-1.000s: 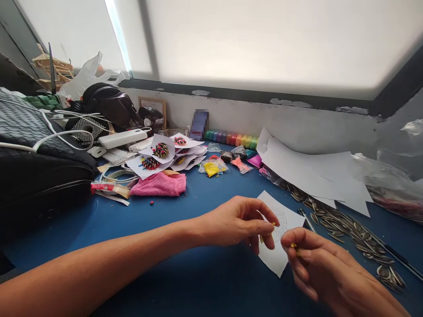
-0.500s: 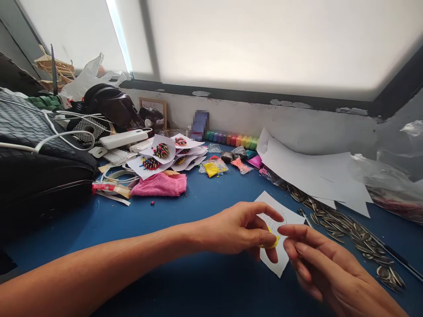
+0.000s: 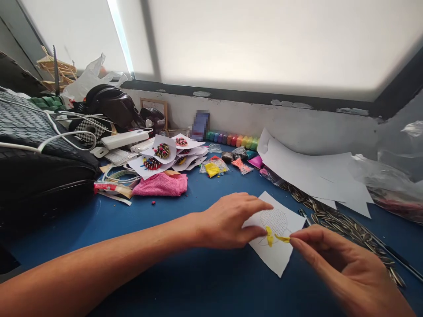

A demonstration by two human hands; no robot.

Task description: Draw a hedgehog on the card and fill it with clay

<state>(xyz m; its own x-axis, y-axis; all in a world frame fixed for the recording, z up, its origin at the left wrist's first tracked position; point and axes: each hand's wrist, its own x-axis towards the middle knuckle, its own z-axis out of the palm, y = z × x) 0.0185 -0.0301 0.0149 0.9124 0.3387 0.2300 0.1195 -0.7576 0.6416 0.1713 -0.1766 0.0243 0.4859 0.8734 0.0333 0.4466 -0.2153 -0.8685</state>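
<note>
A white sheet of paper (image 3: 276,260) lies on the blue table, with an oval drawing (image 3: 276,220) in pencil or pen lines on it. Stuck at the oval's lower left is a flat piece of yellow clay (image 3: 269,237). My left hand (image 3: 233,220) rests over the sheet's left side, thumb and forefinger apart, the thumb tip next to that clay. Between the thumb and forefinger of my right hand (image 3: 346,264) is a small, pointed strip of yellow clay (image 3: 281,238), held just above the paper's right part. The left hand's other fingers are hidden.
Sunflower seeds (image 3: 350,224) and a pen (image 3: 304,215) lie to the right, below large white sheets (image 3: 310,169). Bagged clay (image 3: 213,168), a pink cloth (image 3: 161,184) and seed-decorated papers (image 3: 161,152) are farther back. A black bag (image 3: 42,185) stands at left.
My hands have drawn apart. The right hand now pinches the yellow strip, and the left has opened and settled on the paper, where more of the drawing and the flat yellow piece show.
</note>
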